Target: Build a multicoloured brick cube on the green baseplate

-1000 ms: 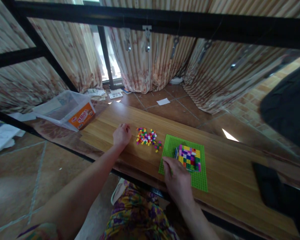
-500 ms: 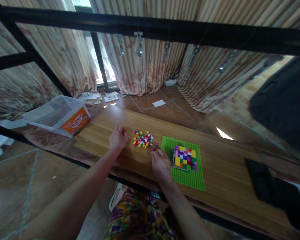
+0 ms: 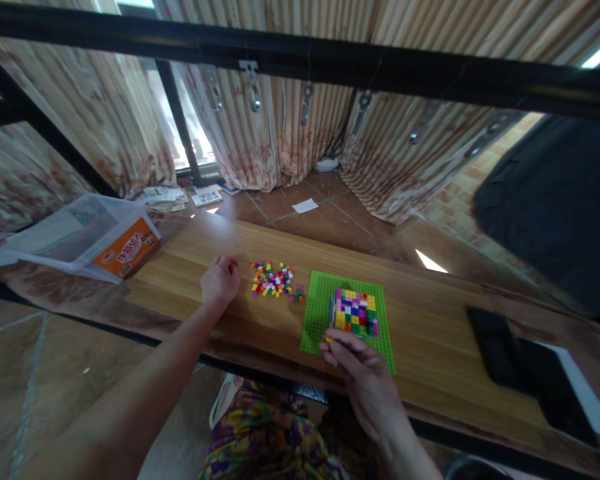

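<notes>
Between the thumb and fingertips of my right hand point(image 3: 367, 373) is a small yellow toy brick point(image 3: 329, 340). That hand is over the near edge of a green baseplate point(image 3: 317, 313), just in front of a block point(image 3: 355, 311) built of many-coloured bricks. My left hand point(image 3: 221, 283) rests on the tabletop with its fingers curled; whatever they may hold is hidden. Right of it lies a pile of loose small bricks point(image 3: 273, 280) in mixed colours. A few more bricks point(image 3: 297, 294) sit between the pile and the baseplate.
A clear plastic bin point(image 3: 80, 233) with an orange label stands at the left end of the wooden table point(image 3: 430, 320). Dark flat objects point(image 3: 500, 353) lie toward the right end. A black metal bar point(image 3: 280, 57) with hanging clips crosses above, before striped curtains point(image 3: 265, 147).
My right hand has moved from the loose bricks to the near side of the baseplate, now with a yellow brick in its fingers. My left hand stays beside the pile. The view has turned slightly right.
</notes>
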